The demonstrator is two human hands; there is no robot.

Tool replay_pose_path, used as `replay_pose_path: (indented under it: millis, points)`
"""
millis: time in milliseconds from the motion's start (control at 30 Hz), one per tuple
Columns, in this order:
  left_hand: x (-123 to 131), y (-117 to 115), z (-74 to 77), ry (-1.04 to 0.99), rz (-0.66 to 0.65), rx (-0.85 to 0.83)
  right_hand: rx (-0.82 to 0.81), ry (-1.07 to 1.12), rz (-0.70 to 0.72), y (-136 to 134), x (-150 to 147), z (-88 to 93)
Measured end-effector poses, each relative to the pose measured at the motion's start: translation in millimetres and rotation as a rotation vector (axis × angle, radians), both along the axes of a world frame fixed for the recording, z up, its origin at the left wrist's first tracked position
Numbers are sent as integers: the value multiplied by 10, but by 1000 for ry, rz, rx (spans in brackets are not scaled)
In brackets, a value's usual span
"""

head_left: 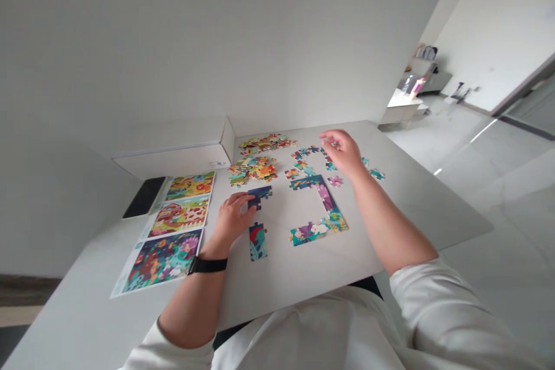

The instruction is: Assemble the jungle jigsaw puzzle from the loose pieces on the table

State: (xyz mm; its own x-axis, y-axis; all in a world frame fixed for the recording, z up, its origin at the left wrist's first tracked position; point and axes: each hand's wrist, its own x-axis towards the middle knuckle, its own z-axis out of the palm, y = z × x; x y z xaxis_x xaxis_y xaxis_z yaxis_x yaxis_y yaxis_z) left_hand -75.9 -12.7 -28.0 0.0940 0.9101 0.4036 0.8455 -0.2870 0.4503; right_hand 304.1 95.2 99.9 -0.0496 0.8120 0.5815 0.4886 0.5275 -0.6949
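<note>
Puzzle [325, 196] lies partly joined on the surface [427, 202]; take its hollow middle as the clock's centre, 12 away from the person. At 9, the left hand [234, 218] has fingers and thumb at a dark blue piece [261, 193]; whether they pinch or merely steady it, I cannot tell. It seems placed to line up with the red piece [256, 235] lying apart at 7. At 2, the right hand [343, 153] hangs near the loose pieces [313, 150], fingers relaxed and slightly curled, thumb apart, nothing visible between them. Those pieces spread around 1, probably so each can be picked singly.

Farther out at 11 sit a near pile [260, 171] and a far pile [269, 143], perhaps kept separate by colour. At 9, past the left wrist, sheets [176, 214] face up, likely for reference; a black slab [145, 198] and, at 10, a box [217, 153] lie beyond.

Joined pieces run from 1 through 3 to 5, leaving room on the side towards 9. The near edge at 6 adjoins the person's body; the wall [281, 40] limits reach at 12, while there is wider room towards the edge at 3.
</note>
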Motion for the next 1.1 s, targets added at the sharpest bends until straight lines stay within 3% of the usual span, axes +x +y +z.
replay_pose_path:
  millis: [167,267,367,567,900,1100]
  points:
    - [40,-20,76,-131,23,46,-335,-115,-96,29,431,-459]
    - [60,-39,96,-184,67,30,-492,-337,-148,-59,484,-747]
    - [77,-56,124,-221,92,16,-521,-534,-156,-129,434,-902]
    - [71,-71,180,-248,123,-21,-498,-647,-110,-156,359,-900]
    - [33,-51,176,-242,132,-55,-526,-748,-45,-110,560,-892]
    - [34,-72,204,-242,146,-57,-570,-773,-114,-86,618,-886]
